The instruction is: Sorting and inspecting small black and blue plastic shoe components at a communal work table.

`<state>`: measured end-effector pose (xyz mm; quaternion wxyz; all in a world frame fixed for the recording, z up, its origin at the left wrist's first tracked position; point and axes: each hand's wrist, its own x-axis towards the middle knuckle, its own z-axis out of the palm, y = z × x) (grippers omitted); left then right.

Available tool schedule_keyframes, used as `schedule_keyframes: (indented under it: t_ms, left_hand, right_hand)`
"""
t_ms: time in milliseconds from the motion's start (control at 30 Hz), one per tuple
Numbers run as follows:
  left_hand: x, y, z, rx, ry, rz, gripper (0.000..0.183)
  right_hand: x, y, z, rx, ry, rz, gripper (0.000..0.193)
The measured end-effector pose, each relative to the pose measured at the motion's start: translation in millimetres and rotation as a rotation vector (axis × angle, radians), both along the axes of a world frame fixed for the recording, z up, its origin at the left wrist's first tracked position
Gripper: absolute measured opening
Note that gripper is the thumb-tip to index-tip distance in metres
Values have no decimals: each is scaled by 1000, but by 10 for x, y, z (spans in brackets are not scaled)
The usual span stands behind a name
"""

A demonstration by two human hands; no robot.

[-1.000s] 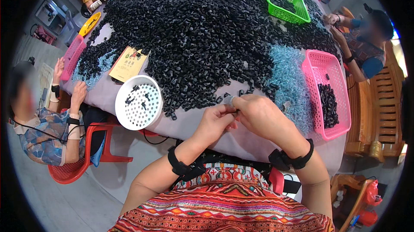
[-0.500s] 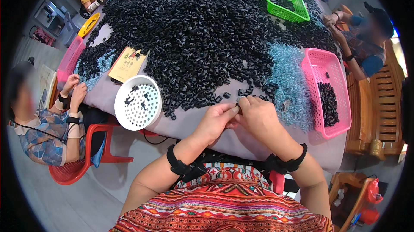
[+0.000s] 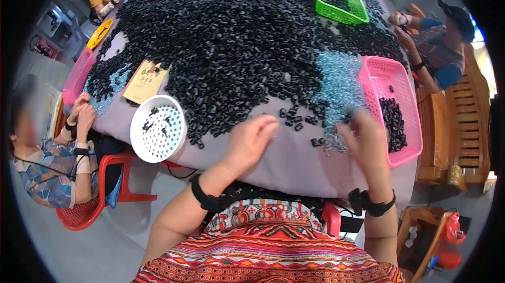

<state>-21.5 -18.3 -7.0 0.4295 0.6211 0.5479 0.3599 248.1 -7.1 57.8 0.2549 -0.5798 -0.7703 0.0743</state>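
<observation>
My left hand [image 3: 250, 143] hovers over the near edge of the cloth-covered table, fingers bent and pressed together; whatever they may hold is too small to make out. Further right, my right hand [image 3: 365, 138] is smeared by motion above the near end of a pile of small clear bluish pieces [image 3: 339, 80]. Its thumb and fingers look curved, but I cannot tell if anything is between them. Several loose black plastic pieces [image 3: 297, 118] lie between my hands. Right of my right hand stands a pink basket [image 3: 415, 120] partly filled with black pieces [image 3: 392, 120].
A large heap of black pieces [image 3: 231, 36] covers the table's middle. At left are a white perforated bowl [image 3: 137, 138] and a yellow booklet [image 3: 138, 91]. A green basket [image 3: 342, 16] stands at the far right. People work at the left, far left and right.
My hands, together before, have come apart. The right hand has moved right toward the pink basket, and the left has drawn slightly left. The whole view has shifted a little.
</observation>
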Motion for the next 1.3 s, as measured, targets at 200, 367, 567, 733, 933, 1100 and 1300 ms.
schedule_keyframes:
  t_ms: [200, 367, 567, 733, 933, 1100, 1300]
  left_hand:
    - [-97, 308, -115, 440, 642, -71, 20]
    - [-72, 350, -92, 397, 719, -81, 17]
    - [-88, 184, -9, 406, 453, 4, 11]
    - [-24, 14, 32, -275, -304, -124, 14]
    - [80, -139, -125, -338, -351, -184, 16]
    - [241, -238, -139, -407, -381, -253, 19]
    - [291, -268, -56, -340, -325, -292, 19]
  right_hand:
    - [1061, 170, 61, -56, -152, -465, 34]
    - [828, 47, -85, 255, -140, -266, 37]
    - [111, -430, -366, -227, 40, 108, 19]
    - [-30, -445, -609, -163, -22, 54, 18]
    - [-43, -448, -539, -362, 261, -30, 13]
    - [-234, -436, -371, -295, 409, 135, 15]
    - [-387, -406, -410, -263, 398, 255, 32]
